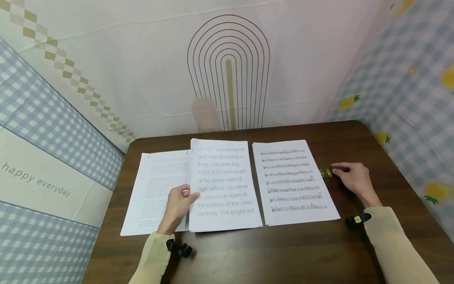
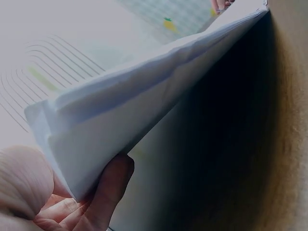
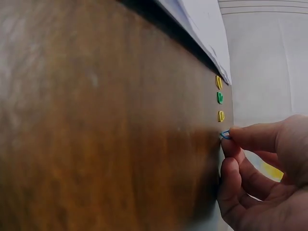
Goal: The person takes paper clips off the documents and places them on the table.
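Note:
My left hand grips the left edge of the middle paper stack, thumb on top and fingers underneath. In the left wrist view this edge is raised off the table, and the sheets are layered slightly unevenly. At the right, my right hand pinches a blue paper clip between thumb and fingertip, close to the tabletop. Beside it lie a green paper clip and two yellow ones, in a row by the sheet-music stack.
A printed paper stack lies at the left, with clips on its top edge, partly covered by the middle stack. Brown wooden table extends in front of the papers. A white patterned cloth hangs behind.

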The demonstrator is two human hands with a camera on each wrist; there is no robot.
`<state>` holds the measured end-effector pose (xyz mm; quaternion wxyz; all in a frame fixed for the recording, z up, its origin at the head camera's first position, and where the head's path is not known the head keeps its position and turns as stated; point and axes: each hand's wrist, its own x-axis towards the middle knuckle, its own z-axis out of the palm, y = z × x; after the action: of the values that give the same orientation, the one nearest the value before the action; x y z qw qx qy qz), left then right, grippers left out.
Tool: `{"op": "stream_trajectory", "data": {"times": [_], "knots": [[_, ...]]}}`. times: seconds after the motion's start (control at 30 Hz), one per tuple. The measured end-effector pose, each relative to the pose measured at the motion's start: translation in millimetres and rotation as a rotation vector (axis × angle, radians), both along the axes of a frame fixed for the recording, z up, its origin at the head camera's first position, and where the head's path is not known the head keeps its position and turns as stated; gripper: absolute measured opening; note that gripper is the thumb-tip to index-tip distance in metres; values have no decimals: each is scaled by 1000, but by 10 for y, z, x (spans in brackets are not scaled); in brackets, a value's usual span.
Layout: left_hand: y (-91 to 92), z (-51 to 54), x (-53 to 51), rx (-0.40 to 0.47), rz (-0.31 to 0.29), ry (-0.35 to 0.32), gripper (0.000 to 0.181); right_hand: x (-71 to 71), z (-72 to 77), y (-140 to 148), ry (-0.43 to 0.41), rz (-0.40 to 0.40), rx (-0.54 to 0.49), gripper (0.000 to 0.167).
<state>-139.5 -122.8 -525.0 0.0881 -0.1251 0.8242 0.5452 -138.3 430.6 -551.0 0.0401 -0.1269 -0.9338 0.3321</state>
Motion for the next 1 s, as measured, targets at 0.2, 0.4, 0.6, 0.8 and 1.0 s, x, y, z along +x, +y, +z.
{"op": "stream_trajectory", "data": {"times": [0.2, 0.4, 0.6, 0.8, 1.0], "knots": [[43, 6, -82, -31, -12, -11, 18, -37, 26, 16, 0, -1, 19, 31], [68, -10, -138, -33, -17, -17, 18, -32, 49, 22, 5, -20, 23, 31], [65, -38, -132, -57, -41, -51, 19, 22, -2, -5, -1, -45, 27, 29], [53, -59, -129, -68, -44, -41, 19, 15, -27, -29, 17, -65, 19, 29], [76, -80, -139, -116, -53, -19, 17, 34, -27, -49, 15, -96, 9, 29]]}}
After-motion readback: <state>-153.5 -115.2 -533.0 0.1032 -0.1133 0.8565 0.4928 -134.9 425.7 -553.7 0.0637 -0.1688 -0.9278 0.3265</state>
